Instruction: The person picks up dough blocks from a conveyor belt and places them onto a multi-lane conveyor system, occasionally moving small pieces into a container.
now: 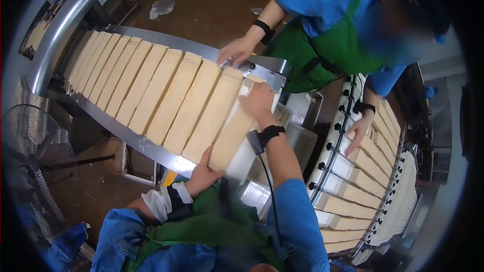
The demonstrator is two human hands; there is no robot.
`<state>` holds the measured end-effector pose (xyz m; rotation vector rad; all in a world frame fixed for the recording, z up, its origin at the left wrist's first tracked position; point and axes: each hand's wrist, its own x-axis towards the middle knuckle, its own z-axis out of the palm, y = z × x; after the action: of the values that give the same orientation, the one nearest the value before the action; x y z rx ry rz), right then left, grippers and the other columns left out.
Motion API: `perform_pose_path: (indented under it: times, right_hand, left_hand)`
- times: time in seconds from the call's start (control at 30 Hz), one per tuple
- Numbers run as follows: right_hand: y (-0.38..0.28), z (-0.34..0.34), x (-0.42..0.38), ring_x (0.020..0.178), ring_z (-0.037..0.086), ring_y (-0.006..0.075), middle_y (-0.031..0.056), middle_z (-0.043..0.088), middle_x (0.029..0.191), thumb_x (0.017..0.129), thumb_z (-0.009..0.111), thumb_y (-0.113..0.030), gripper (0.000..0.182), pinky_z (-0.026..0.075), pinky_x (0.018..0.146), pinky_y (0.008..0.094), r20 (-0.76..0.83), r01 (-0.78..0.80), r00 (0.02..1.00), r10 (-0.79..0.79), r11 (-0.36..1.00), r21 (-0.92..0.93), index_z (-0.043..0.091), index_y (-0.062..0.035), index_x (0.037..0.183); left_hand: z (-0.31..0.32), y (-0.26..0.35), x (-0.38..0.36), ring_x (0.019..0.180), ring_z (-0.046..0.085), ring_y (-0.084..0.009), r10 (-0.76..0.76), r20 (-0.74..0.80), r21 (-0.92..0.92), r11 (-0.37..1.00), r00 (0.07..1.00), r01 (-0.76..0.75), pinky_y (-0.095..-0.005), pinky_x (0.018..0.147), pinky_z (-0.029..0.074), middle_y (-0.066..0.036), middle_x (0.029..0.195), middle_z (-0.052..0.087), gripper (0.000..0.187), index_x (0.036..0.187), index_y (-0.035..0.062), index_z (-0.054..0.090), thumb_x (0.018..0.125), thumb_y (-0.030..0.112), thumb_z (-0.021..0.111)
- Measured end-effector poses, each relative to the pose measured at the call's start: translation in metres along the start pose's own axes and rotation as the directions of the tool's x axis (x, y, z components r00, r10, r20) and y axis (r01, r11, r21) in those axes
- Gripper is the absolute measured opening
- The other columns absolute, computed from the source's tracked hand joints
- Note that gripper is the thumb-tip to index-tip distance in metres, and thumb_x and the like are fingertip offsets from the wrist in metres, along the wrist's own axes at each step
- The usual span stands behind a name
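Long pale slabs (169, 78) lie side by side across a conveyor. At its near right end, one pale slab (232, 133) lies aslant over a white surface (245, 158). My left hand (203, 172) holds the lower end of this slab, thumb along its edge. My right hand (259, 103) grips its upper end, fingers bent over it. A slab with grooves at its top (214, 113) lies just left of the held one.
A co-worker in a green apron (322, 53) stands across, one hand (237, 50) by the conveyor's far edge, the other (358, 133) over a second conveyor with slabs (370, 161). A fan (38, 156) stands at left. Trays (297, 143) lie between the conveyors.
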<state>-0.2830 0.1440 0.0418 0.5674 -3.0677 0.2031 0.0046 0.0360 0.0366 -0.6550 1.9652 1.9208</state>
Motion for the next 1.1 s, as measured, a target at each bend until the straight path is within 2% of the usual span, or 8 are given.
perform_pose_path:
  times: [0.17, 0.3, 0.33, 0.43, 0.63, 0.8, 0.87, 1.1]
  right_hand:
    - [0.072, -0.063, -0.017, 0.119, 0.057, 0.0375, 0.0225, 0.06, 0.125, 0.058, 0.084, -0.04, 0.09, 0.048, 0.099, 0.039, 0.429, -0.172, 0.902, -0.05, 0.87, 0.462, 0.051, 0.0027, 0.13]
    - [0.142, -0.036, -0.031, 0.124, 0.054, 0.0385, 0.0249, 0.057, 0.13, 0.052, 0.088, -0.03, 0.101, 0.045, 0.104, 0.0405, 0.378, 0.065, 0.851, -0.364, 0.788, 0.613, 0.045, -0.0024, 0.14]
    - [0.145, -0.031, -0.044, 0.116, 0.058, 0.0385, 0.019, 0.062, 0.124, 0.06, 0.084, -0.031, 0.083, 0.047, 0.101, 0.0423, 0.217, 0.361, 0.855, -0.472, 0.84, 0.405, 0.051, -0.0096, 0.133]
    - [0.146, -0.007, -0.082, 0.095, 0.064, 0.0353, 0.0094, 0.069, 0.1, 0.075, 0.071, -0.033, 0.034, 0.05, 0.086, 0.0465, -0.01, 0.377, 0.92, -0.393, 0.876, 0.3, 0.064, -0.0185, 0.105]
    - [0.134, -0.087, -0.218, 0.092, 0.058, 0.0392, 0.0229, 0.056, 0.102, 0.071, 0.071, -0.014, 0.048, 0.047, 0.075, 0.0466, -0.102, -0.145, 0.983, 0.156, 0.984, 0.105, 0.063, -0.0155, 0.119]
    - [0.186, -0.154, -0.369, 0.094, 0.057, 0.0421, 0.0249, 0.055, 0.103, 0.069, 0.072, -0.008, 0.054, 0.048, 0.081, 0.0497, -0.187, -0.402, 0.878, 0.441, 0.89, 0.213, 0.061, -0.0144, 0.122]
    - [0.197, -0.199, -0.416, 0.096, 0.058, 0.0426, 0.025, 0.055, 0.105, 0.068, 0.075, -0.006, 0.058, 0.049, 0.083, 0.0496, -0.031, -0.673, 0.716, 0.697, 0.702, 0.233, 0.061, -0.0167, 0.123]
    - [0.318, -0.166, -0.535, 0.102, 0.057, 0.0446, 0.0255, 0.055, 0.114, 0.061, 0.082, -0.008, 0.072, 0.051, 0.09, 0.0471, 0.167, -0.65, 0.753, 0.636, 0.681, 0.338, 0.058, -0.0191, 0.128]
  left_hand:
    - [0.008, 0.005, 0.013, 0.085, 0.068, -0.0434, 0.195, -0.034, 0.441, 0.883, 0.98, -0.16, -0.0478, 0.078, 0.055, -0.026, 0.096, 0.069, 0.099, 0.15, 0.0061, 0.027, 0.069, 0.028, 0.079]
    - [0.016, 0.042, 0.017, 0.092, 0.066, -0.0471, 0.075, -0.067, 0.626, 0.779, 0.995, -0.016, -0.0514, 0.081, 0.054, -0.029, 0.097, 0.068, 0.088, 0.136, 0.0001, 0.036, 0.065, 0.027, 0.081]
    - [0.019, 0.044, 0.02, 0.092, 0.066, -0.047, 0.058, -0.082, 0.658, 0.753, 0.995, 0.01, -0.0514, 0.081, 0.054, -0.029, 0.096, 0.068, 0.084, 0.132, 0.0005, 0.038, 0.064, 0.026, 0.081]
    - [0.033, 0.049, 0.025, 0.092, 0.066, -0.0471, 0.0, -0.149, 0.729, 0.676, 0.989, 0.11, -0.0527, 0.08, 0.053, -0.028, 0.095, 0.068, 0.073, 0.121, 0.0025, 0.041, 0.066, 0.028, 0.082]
    - [0.043, 0.026, 0.042, 0.097, 0.067, -0.0429, 0.27, 0.071, 0.68, 0.691, 0.96, -0.244, -0.0489, 0.083, 0.053, -0.022, 0.102, 0.069, 0.063, 0.12, 0.0079, 0.051, 0.067, 0.026, 0.081]
    - [0.12, 0.098, -0.009, 0.098, 0.065, -0.0408, 0.312, 0.424, 0.658, 0.54, 0.85, -0.526, -0.0463, 0.084, 0.053, -0.02, 0.101, 0.068, 0.067, 0.124, 0.0129, 0.052, 0.065, 0.024, 0.081]
    - [0.16, 0.109, -0.035, 0.1, 0.064, -0.0397, 0.281, 0.563, 0.603, 0.504, 0.777, -0.618, -0.0452, 0.085, 0.053, -0.02, 0.105, 0.067, 0.071, 0.127, 0.0131, 0.052, 0.064, 0.025, 0.082]
    - [0.252, 0.085, -0.082, 0.103, 0.063, -0.0392, 0.072, 0.764, 0.465, 0.626, 0.641, -0.626, -0.0444, 0.089, 0.05, -0.021, 0.111, 0.065, 0.079, 0.132, 0.0105, 0.049, 0.065, 0.032, 0.084]
